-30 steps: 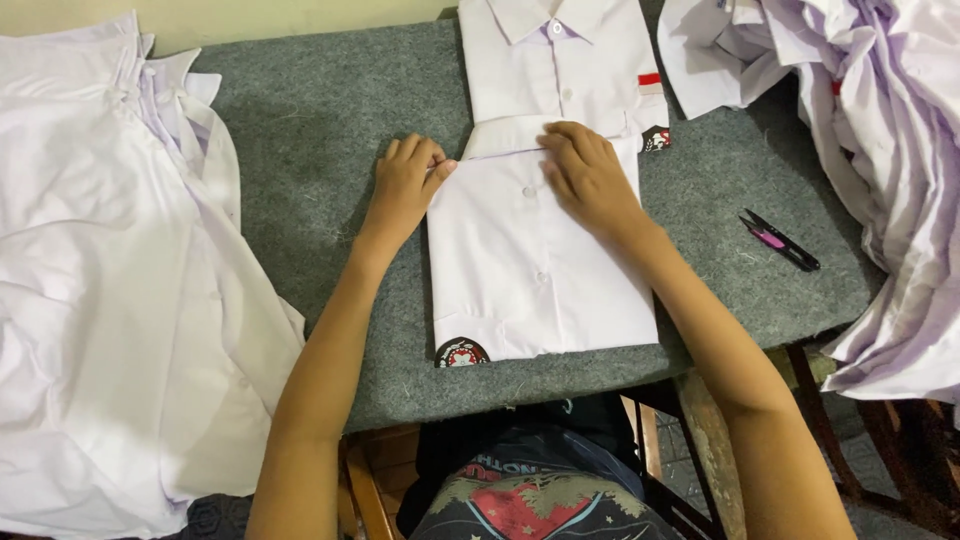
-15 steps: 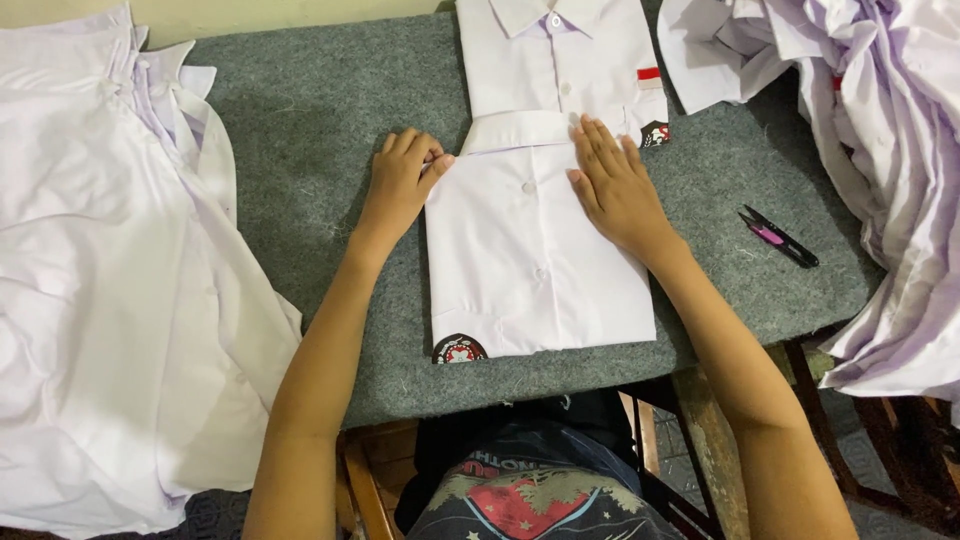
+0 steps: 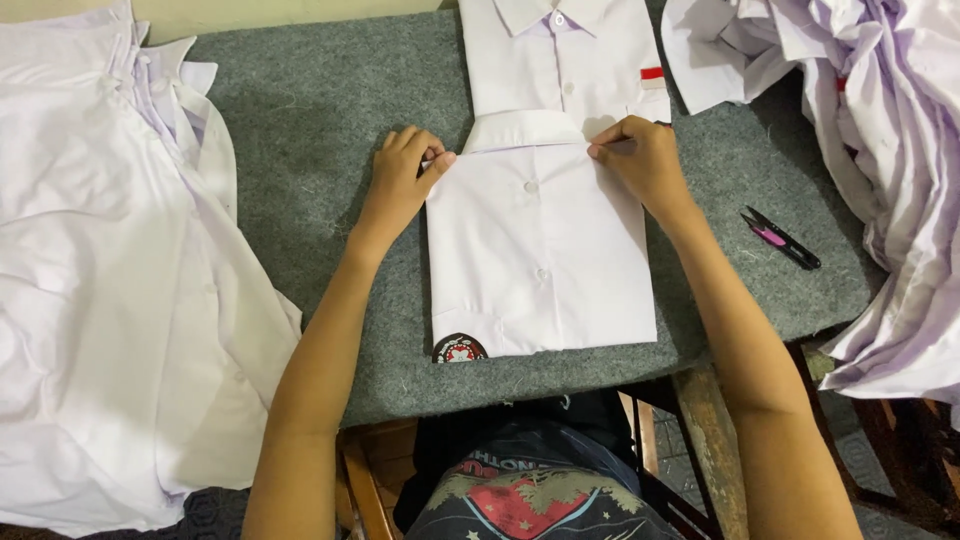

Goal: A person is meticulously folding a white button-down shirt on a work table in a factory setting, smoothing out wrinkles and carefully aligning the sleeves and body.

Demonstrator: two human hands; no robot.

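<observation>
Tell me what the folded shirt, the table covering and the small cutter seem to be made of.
Folded shirt: thin woven cloth, matte white, creasing softly, probably cotton blend.
Table covering: grey felt-like fabric, fuzzy with loose fibres.
Small cutter: dark blades, likely metal, with a pink, probably plastic grip.

Soft, even overhead light, sharp focus throughout; white shirts slightly glare, dim shadows beneath the table.

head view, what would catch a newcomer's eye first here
First the folded white shirt at the middle of the grey felt-covered table, with the left hand and right hand pinching its upper corners. Next, heaps of loose white shirts: a pile on the left and a crumpled one at the right edge. A small pink-and-black snipper lies right of the right forearm.
</observation>
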